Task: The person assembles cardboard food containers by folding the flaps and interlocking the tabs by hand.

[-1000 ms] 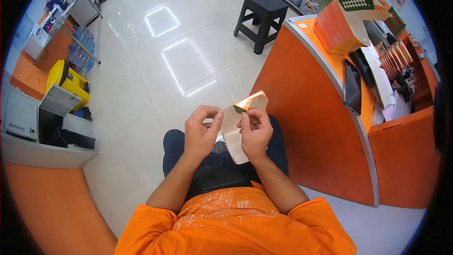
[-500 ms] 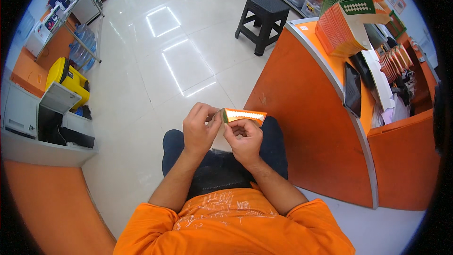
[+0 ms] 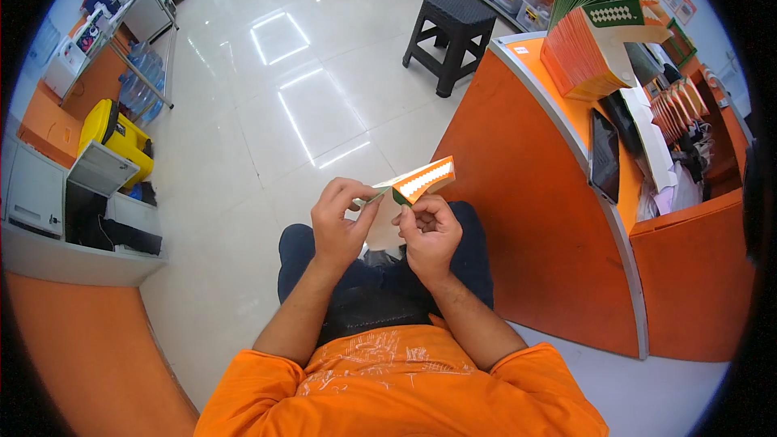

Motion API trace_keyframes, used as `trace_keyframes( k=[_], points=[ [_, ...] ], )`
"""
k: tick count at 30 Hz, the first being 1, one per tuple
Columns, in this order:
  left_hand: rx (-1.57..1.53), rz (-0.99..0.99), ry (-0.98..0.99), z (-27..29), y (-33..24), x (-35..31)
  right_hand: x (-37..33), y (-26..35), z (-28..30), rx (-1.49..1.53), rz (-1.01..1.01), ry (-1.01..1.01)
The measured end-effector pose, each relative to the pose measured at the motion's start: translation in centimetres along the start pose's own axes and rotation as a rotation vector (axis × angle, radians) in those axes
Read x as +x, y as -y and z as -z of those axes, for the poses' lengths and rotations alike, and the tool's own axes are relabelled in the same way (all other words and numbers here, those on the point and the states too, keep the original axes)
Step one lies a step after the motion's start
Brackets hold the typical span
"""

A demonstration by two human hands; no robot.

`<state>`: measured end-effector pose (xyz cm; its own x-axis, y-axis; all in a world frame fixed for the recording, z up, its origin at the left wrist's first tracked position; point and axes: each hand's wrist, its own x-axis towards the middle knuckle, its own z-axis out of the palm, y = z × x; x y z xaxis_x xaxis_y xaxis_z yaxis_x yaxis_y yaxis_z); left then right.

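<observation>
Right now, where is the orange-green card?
Near the head view's centre, the card is held by the left hand and right hand, left of the counter.

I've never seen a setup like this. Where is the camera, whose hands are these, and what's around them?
There is no robot here: a person works with two bare hands. The view is from a fisheye camera on their head, looking down, so straight edges curve. Picture left is the person's left. The left hand and right hand hold a folded paperboard piece, orange, white and green, above the lap. To the right, an orange counter carries a fanned stack of similar pieces and a dark phone-like device. A black stool stands on the floor beyond.
</observation>
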<state>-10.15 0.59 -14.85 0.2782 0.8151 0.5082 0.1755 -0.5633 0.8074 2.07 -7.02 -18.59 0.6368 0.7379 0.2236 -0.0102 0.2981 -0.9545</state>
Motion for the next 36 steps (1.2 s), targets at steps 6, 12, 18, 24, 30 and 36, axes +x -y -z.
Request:
trace_keyframes(
  k=[6,12,18,24,30,36],
  points=[
    [-0.007,0.018,0.010,-0.1,-0.2,0.2,-0.1,-0.7,0.1,-0.061,0.004,0.023],
    [-0.118,0.110,0.162,0.0,-1.5,0.1,0.5,-0.7,-0.1,-0.067,-0.083,0.047],
    [-0.155,0.204,0.152,-0.2,-1.1,-0.3,0.8,0.3,-0.1,0.037,-0.206,0.174],
    [-0.109,0.175,0.227,0.2,-1.4,0.1,1.1,0.0,0.1,0.030,-0.216,0.209],
    [-0.133,0.216,0.163,-0.2,-1.7,-0.3,1.2,-0.1,0.1,0.030,-0.229,0.214],
    [-0.141,0.217,0.154,-0.2,-2.1,-0.4,1.3,-0.2,0.2,0.088,-0.231,0.215]
  ],
)
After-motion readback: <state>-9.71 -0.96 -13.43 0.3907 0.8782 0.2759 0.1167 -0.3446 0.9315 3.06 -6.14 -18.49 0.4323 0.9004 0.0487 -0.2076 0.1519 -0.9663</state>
